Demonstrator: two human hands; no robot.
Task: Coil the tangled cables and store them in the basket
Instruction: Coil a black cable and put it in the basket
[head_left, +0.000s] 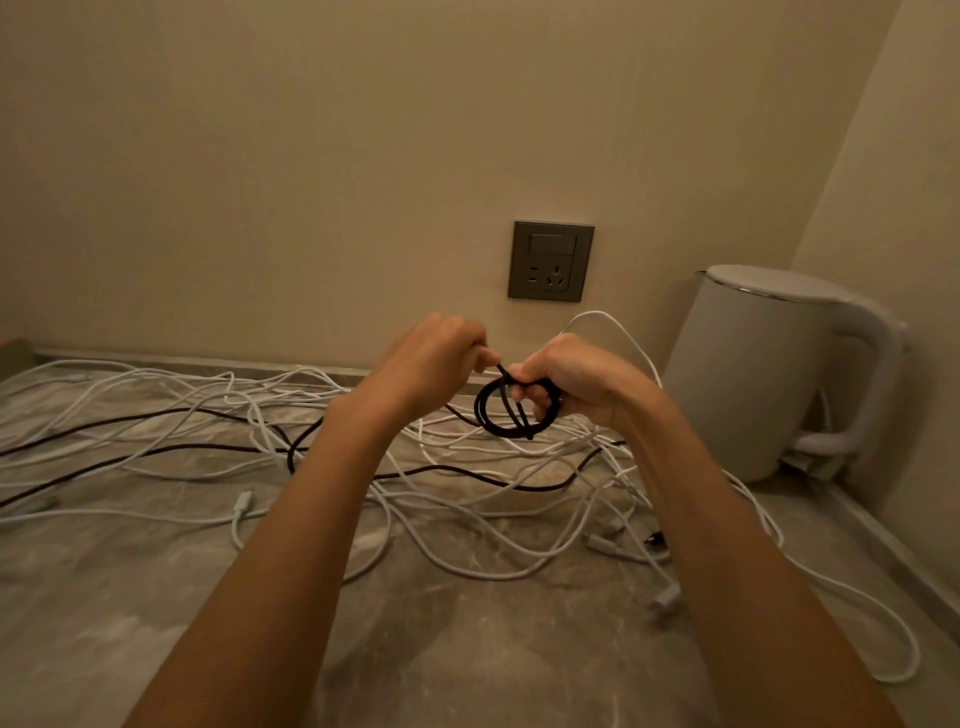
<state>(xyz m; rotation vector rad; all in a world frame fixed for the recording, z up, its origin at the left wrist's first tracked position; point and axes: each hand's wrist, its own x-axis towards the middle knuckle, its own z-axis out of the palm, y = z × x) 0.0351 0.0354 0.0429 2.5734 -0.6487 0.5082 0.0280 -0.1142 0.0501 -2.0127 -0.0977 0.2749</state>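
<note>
Below the grey wall socket, your right hand gripped a coil of thin black cable; your left hand pinched its leftward-trailing slack.

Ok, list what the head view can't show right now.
- Basket: nowhere in the head view, outside the frame.
- Black cable: its loose run leaves the left edge; end unseen.
- Left hand: fingertips mostly hidden behind its own knuckles.
- Connectors near the right forearm: too blurred to identify.

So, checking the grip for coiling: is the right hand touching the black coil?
Touching. The head view shows the right hand with its fingers curled through the black coil, gripping it.
</note>
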